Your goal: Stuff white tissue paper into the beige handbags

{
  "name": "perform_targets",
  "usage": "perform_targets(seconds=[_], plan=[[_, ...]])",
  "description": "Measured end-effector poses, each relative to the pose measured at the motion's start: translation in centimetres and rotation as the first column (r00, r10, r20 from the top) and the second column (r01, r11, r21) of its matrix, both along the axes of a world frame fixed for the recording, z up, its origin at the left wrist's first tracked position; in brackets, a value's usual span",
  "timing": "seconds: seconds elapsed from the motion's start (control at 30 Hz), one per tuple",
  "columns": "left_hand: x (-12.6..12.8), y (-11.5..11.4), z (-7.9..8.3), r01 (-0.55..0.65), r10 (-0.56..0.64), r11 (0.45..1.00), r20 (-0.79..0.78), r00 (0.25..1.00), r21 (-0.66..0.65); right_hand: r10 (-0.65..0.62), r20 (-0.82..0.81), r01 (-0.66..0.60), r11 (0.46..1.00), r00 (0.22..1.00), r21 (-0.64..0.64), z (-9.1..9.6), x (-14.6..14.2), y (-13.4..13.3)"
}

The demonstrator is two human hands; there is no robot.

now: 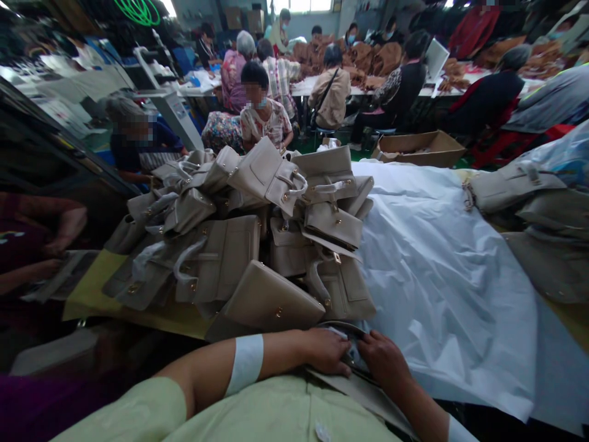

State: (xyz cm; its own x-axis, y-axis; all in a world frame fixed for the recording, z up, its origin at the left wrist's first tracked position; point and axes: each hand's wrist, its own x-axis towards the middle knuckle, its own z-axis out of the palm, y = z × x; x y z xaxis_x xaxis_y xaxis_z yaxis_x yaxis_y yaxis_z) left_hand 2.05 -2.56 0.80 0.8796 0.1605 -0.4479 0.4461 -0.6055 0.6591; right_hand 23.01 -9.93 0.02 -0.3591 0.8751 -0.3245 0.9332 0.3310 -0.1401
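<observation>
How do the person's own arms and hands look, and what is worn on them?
The left grip and right grip are bare hands, ungloved. A whitish band crosses the left arm; another band shows partly on the right arm. The left sleeve is short and pale yellow-green; no right sleeve shows.

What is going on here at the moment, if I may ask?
A person has the left hand and right hand at the opening of what looks like a bag, close against their body. Ahead lies a heap of beige bags, beside a crumpled white sheet; more bags lie at far right. Other people sit beyond.
</observation>
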Motion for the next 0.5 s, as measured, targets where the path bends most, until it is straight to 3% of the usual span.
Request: perform_targets(seconds=[0.07,0.2,0.3,0.4,0.5], plan=[[0.4,0.7,0.0,-0.039,0.036,0.998,-0.068,0.997,-0.047,-0.005,-0.025,0.003,0.996,1.000,-0.093,0.3,0.2,0.0],[0.5,1.7,0.5,-0.056,0.054,0.997,-0.052,0.997,-0.044,-0.022,-0.153,0.015,0.999,0.988,-0.049,1.6,1.1,-0.2],[-0.1,1.5,1.5,-0.023,0.022,0.998,0.002,1.000,0.059,-0.051,-0.029,0.046,0.988,0.998,-0.146,2.4,0.9,-0.2],[-0.5,0.8,2.4,-0.151,0.138,0.972,0.082,0.987,0.179,-0.099,0.067,0.113,0.959,0.993,-0.261,2.6,0.0,0.3],[-0.3,0.5,2.4,-0.198,0.199,0.970,0.007,0.980,0.144,-0.130,0.083,0.147,0.954,0.988,-0.260,2.0,-0.8,0.8]])
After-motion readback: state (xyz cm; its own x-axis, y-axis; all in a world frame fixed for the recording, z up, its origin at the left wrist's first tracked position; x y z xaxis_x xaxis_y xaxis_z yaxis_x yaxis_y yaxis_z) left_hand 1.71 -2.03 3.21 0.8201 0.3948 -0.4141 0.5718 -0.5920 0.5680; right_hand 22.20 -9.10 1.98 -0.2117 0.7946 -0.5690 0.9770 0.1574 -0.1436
